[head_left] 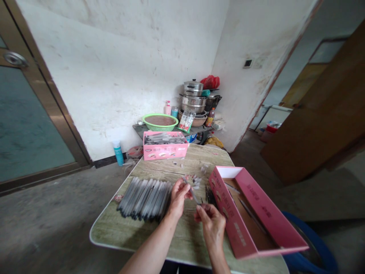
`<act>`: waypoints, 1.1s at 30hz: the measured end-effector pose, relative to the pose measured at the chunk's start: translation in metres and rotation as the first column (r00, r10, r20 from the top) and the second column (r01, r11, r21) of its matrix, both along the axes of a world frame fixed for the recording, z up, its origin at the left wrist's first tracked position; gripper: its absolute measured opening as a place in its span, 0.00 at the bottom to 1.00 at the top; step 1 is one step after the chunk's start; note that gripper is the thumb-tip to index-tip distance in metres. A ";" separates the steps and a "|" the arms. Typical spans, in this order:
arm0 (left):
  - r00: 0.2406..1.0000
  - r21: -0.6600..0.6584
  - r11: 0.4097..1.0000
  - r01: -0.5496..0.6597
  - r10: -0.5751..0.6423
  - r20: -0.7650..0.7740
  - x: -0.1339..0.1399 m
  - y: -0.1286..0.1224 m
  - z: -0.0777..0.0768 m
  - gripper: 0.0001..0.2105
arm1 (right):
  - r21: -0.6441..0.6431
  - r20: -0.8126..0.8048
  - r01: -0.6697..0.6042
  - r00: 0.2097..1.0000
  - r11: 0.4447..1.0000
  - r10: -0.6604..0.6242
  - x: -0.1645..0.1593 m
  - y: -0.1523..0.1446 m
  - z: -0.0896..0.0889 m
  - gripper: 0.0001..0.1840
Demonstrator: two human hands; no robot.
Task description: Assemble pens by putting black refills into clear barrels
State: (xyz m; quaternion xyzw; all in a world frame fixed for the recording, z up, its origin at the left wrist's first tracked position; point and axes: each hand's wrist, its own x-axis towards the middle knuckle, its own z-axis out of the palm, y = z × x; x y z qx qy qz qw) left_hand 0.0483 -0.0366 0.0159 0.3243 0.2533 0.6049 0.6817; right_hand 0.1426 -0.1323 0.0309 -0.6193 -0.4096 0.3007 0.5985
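- The counter (148, 228) has a pale wood-grain top and stands on a bare concrete floor (51, 213) beside a scuffed white wall (128, 68).
- A row of grey pens (145, 198) lies on the counter, left of the hands.
- A pink box (164, 146) full of pens sits at the far edge; a second pink box (256, 213), open, lies at the right.
- Beyond stand pots (194, 99) and a green basin (160, 121).
- The left hand (179, 197) pinches the upper end of one pen (195, 196), fingers closed on it.
- The right hand (212, 222) grips its lower end, close to the open box.
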 end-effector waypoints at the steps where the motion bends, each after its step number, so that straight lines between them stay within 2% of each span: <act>1: 1.000 0.005 1.000 0.004 -0.004 0.001 0.000 0.000 -0.001 0.24 | -0.009 0.027 -0.002 1.000 1.000 0.002 0.000 0.000 0.000 0.18; 8: 1.000 0.035 0.999 0.026 -0.026 0.005 0.001 0.002 -0.003 0.21 | -0.043 0.145 -0.034 0.989 0.998 0.040 0.002 0.002 -0.001 0.24; 15: 1.000 0.033 0.999 0.014 -0.014 0.015 0.001 0.002 -0.003 0.21 | -0.050 0.166 -0.029 0.985 0.998 0.037 0.005 0.001 0.004 0.20; 24: 0.998 0.031 1.000 0.001 -0.003 0.055 0.000 0.002 -0.005 0.21 | -0.091 0.265 -0.044 0.962 0.995 0.067 0.011 0.003 -0.001 0.22; 28: 0.999 0.048 0.999 -0.015 0.013 0.045 0.002 0.003 0.005 0.20 | -0.084 0.286 -0.044 0.956 0.996 0.066 0.013 0.006 0.003 0.24; 33: 0.999 0.082 0.996 -0.030 0.028 0.029 0.006 0.000 0.030 0.19 | -0.008 0.249 -0.081 0.965 0.997 0.080 0.012 0.009 0.016 0.28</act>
